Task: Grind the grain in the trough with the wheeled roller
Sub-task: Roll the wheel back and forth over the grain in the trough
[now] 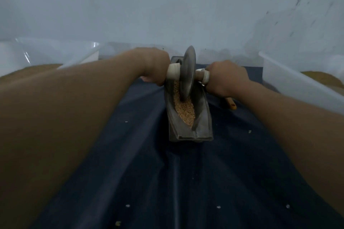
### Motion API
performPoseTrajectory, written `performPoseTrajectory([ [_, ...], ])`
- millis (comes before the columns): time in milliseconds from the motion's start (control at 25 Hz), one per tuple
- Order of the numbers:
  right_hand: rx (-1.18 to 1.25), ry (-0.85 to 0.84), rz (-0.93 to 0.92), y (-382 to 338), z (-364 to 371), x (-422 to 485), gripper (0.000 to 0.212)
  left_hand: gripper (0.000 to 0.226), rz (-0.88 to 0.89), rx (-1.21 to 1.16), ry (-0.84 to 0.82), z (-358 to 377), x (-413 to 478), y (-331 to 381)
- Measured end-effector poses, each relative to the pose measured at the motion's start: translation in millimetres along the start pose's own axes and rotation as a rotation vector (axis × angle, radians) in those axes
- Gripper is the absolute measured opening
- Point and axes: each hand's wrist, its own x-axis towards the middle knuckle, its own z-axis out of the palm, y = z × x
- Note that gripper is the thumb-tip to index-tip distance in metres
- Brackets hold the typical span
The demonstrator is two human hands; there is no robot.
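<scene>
A narrow dark metal trough (202, 117) lies lengthwise on a dark blue cloth, with pale tan grain (186, 111) heaped in its groove. A grey metal disc, the wheeled roller (188, 74), stands upright in the groove toward the far half of the trough, its lower edge sunk in the grain. A light wooden axle passes through the disc. My left hand (154, 65) grips the axle's left end and my right hand (226, 78) grips the right end. The axle tips are hidden inside my fists.
A clear plastic tub (55, 52) with tan grain stands at the far left, and another tub (297, 83) with grain at the right. An orange-brown handle (231, 104) lies beside the trough under my right wrist. A white wall rises just behind. Stray grains dot the cloth.
</scene>
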Motion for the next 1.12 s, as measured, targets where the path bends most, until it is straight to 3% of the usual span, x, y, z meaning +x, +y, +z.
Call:
performPoseTrajectory([
  [400,-0.056,0.017,-0.029,-8.7,-14.1,-31.8,0.011,0.023,0.023,-0.018,-0.013,3.6,-38.3,3.5],
  [640,-0.055,-0.037,-0.027,-7.8,-14.4,-4.9,0.019,0.026,0.045,-0.082,0.038,11.8,-16.0,-5.1],
  [1120,-0.135,-0.042,-0.037,-18.4,-28.8,-15.8,0.013,0.023,-0.033,-0.079,0.08,16.9,-41.4,-2.0],
])
